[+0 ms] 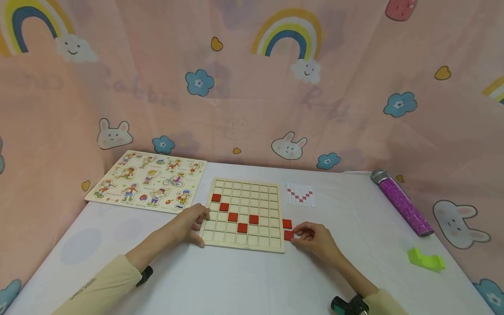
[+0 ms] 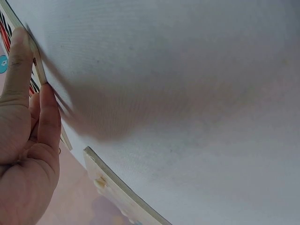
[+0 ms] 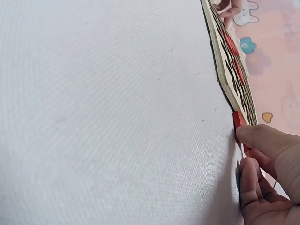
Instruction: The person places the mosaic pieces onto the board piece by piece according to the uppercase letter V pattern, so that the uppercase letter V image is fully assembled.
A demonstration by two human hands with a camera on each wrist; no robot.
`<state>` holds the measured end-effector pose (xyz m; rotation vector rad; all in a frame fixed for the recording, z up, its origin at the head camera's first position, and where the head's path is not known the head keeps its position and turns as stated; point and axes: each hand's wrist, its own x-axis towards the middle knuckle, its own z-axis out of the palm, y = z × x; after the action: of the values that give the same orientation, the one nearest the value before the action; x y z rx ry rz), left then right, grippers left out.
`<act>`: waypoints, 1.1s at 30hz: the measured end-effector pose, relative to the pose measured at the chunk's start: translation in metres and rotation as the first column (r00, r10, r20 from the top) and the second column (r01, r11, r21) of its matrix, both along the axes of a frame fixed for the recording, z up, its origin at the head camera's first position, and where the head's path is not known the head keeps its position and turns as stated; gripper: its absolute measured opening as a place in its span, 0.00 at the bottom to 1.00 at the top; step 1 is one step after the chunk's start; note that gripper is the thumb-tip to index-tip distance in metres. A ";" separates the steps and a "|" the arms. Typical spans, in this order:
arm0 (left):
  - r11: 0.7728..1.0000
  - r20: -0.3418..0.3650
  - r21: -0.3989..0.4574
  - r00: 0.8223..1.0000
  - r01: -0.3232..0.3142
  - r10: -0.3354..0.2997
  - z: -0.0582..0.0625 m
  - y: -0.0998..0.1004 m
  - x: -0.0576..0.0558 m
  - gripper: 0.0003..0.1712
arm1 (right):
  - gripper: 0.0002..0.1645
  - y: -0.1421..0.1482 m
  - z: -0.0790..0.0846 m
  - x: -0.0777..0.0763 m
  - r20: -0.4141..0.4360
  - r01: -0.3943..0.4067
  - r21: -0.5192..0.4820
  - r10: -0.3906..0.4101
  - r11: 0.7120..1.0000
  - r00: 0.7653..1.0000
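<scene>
A wooden grid board (image 1: 263, 246) lies on the table, with several red square tiles (image 1: 242, 228) set in its cells in a diagonal line that turns up at the right. My left hand (image 1: 190, 224) rests at the board's left edge, thumb by the near corner; in the left wrist view its fingers (image 2: 48, 112) touch the rim. Beside the board's right edge, my right hand (image 1: 315, 239) pinches a red tile (image 1: 289, 235) with thumb and fingertips. Just beyond it lies another red tile (image 1: 287, 224). The thumb covers part of the pinched tile in the right wrist view.
Behind the tiles lies a pattern card (image 1: 301, 194) with a red V of squares. A picture puzzle board (image 1: 134, 202) with cartoon children is at the back left. On the right are a glittery purple tube (image 1: 405, 205) with a silver end and a green block (image 1: 426, 260).
</scene>
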<state>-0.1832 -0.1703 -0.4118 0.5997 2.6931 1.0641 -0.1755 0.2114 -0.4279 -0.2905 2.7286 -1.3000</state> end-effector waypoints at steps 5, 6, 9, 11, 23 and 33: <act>1.000 0.010 0.005 1.000 0.007 -0.008 0.001 0.000 0.000 0.40 | 0.15 0.003 0.001 0.001 -0.003 -0.002 -0.019 0.002 1.000 1.000; 1.000 0.011 0.004 1.000 0.008 -0.008 0.001 0.000 -0.001 0.40 | 0.15 0.004 0.001 0.001 0.005 -0.004 -0.036 0.004 0.999 1.000; 1.000 0.007 0.003 1.000 0.015 -0.015 0.001 0.000 -0.001 0.39 | 0.16 0.007 0.001 0.000 0.037 -0.002 -0.089 0.006 0.996 0.999; 1.000 0.003 0.006 1.000 0.022 -0.022 0.001 -0.001 -0.001 0.39 | 0.18 0.008 0.000 -0.001 0.060 -0.002 -0.117 0.010 0.993 0.998; 1.000 0.024 0.003 1.000 -0.009 0.009 0.000 0.001 -0.001 0.39 | 0.20 0.014 -0.002 -0.002 0.065 -0.002 -0.117 0.010 0.993 0.998; 1.000 0.031 -0.004 0.999 -0.010 0.010 0.001 0.001 -0.001 0.39 | 0.23 0.017 -0.010 -0.009 0.171 0.145 -0.277 -0.100 0.950 0.980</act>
<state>-0.1845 -0.1691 -0.4105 0.5646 2.6737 1.0623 -0.1844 0.2287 -0.4376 -0.0383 2.4604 -1.6800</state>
